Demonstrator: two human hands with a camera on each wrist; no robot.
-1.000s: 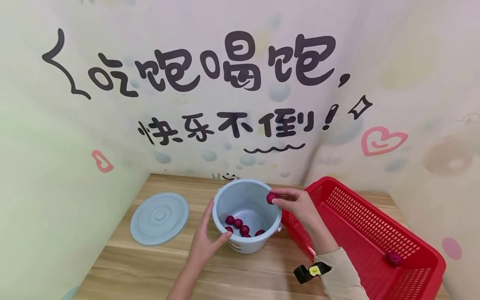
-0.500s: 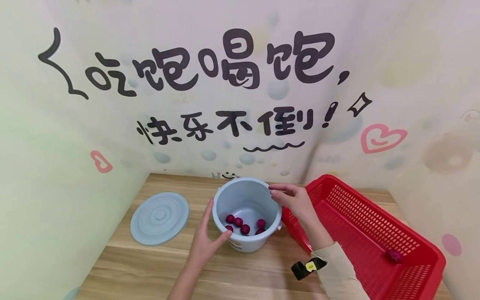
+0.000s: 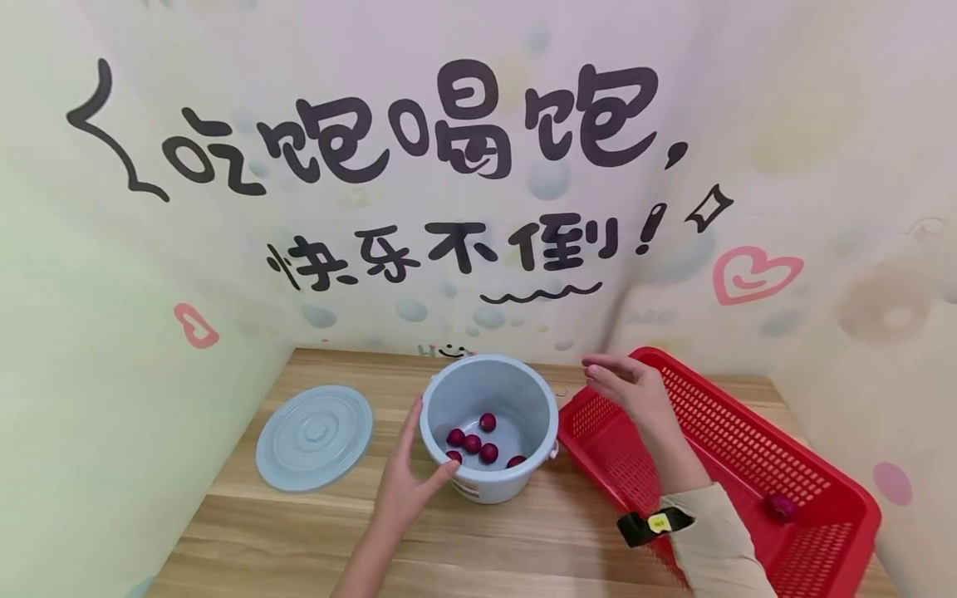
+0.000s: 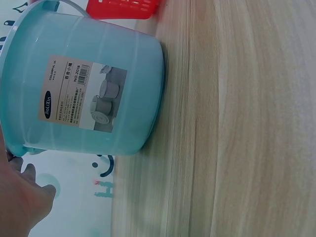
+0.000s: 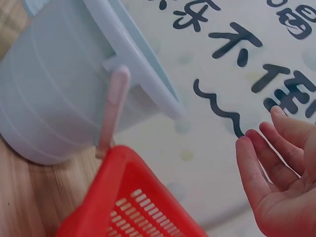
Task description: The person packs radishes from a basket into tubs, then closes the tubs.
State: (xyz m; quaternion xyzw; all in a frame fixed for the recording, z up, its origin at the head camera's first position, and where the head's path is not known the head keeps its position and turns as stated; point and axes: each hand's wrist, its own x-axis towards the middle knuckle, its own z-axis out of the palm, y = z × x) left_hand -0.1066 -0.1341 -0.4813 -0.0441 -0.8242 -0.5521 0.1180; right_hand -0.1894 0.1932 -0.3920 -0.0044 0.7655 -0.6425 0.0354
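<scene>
A light blue bucket [image 3: 489, 492] stands on the wooden table, several small round dark-red, plum-like pieces [image 3: 473, 444] lying on its bottom. My left hand [image 3: 409, 477] holds the bucket's left side, thumb at the front rim and fingers along the outside. In the left wrist view, part of that hand [image 4: 24, 200] shows beside the bucket's rim, and a paper label [image 4: 81, 94] faces the camera. My right hand [image 3: 635, 390] hovers over the near-left end of a red basket [image 3: 748, 436], apart from the bucket. Its fingers [image 5: 252, 168] are loosely bent with nothing between them.
One dark-red piece [image 3: 781, 505] lies in the basket's right part. A round blue lid [image 3: 314, 436] rests flat on the table left of the bucket. The basket nearly touches the bucket's right side. A printed wall cloth [image 3: 463, 324] rises behind the table.
My right hand has let one dark-red piece drop into the bucket, then moved right, away from the rim and over the basket. The left hand keeps its hold on the bucket.
</scene>
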